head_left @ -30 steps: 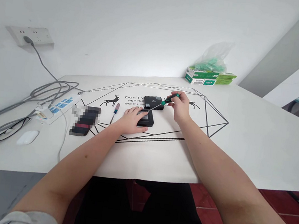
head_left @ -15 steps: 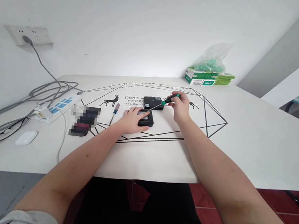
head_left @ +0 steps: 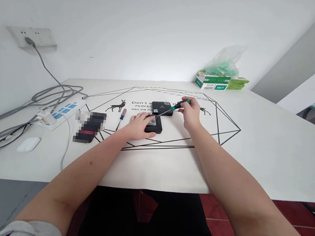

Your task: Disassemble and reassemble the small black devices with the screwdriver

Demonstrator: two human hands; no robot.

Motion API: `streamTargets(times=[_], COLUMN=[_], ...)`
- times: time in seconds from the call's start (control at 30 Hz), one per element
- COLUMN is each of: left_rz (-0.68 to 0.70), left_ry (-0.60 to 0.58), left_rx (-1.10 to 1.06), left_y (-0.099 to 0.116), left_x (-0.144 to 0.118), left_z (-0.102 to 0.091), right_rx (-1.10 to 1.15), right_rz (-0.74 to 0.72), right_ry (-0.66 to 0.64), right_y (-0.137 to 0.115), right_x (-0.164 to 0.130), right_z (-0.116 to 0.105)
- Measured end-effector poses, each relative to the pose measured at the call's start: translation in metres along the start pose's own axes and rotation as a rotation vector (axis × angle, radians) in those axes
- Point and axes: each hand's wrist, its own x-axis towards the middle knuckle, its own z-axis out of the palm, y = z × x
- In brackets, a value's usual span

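My left hand lies over a small black box with a pale label, its fingers and thumb steadying it against the table; the hand hides the box's left part. In my right hand a green-and-black screwdriver is pinched by the handle. Its shaft slants down to the left, and the tip meets the far edge of that box, close to my left fingertips. Just behind sits a second black box with small stickers. To the left of my left hand lies another screwdriver with a red-and-blue handle.
A blurred-out dark item lies at left, near a white power strip with coiled grey cable. Glasses and a white case are at far left. Green-and-white boxes under a plastic bag stand by the wall.
The screwdriver and both hands keep nearly the same pose. The whole view has shifted very slightly.
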Motion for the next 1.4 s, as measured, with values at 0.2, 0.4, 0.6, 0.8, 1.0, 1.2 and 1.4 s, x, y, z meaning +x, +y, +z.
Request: streamTargets(times=[0.2,0.4,0.6,0.8,1.0,1.2,1.4], left_rz=[0.01,0.01,0.0,0.012,0.01,0.003,-0.086], left_ry=[0.009,0.014,-0.004,0.006,-0.001,0.014,0.006], left_rx=[-0.02,-0.017,-0.006,-0.016,-0.007,-0.027,-0.13], left_y=[-0.001,-0.001,-0.001,-0.002,-0.001,0.0,-0.013], left_x=[0.0,0.0,0.0,0.0,0.0,-0.001,-0.004], left_z=[0.0,0.0,-0.001,0.001,0.001,-0.001,-0.007], right_rx=[-0.01,0.003,0.01,-0.009,-0.055,-0.066,-0.069], right_rz=[0.025,0.049,0.038,0.02,-0.026,-0.083,-0.1], right_ry=[-0.016,-0.006,0.006,-0.014,-0.009,0.024,0.064], right_y=[0.0,-0.003,-0.005,-0.005,-0.003,-0.001,0.003], right_x=[-0.002,-0.002,-0.001,-0.001,-0.001,0.002,0.007], right_z=[0.002,0.001,0.0,-0.002,-0.001,-0.004,-0.007])
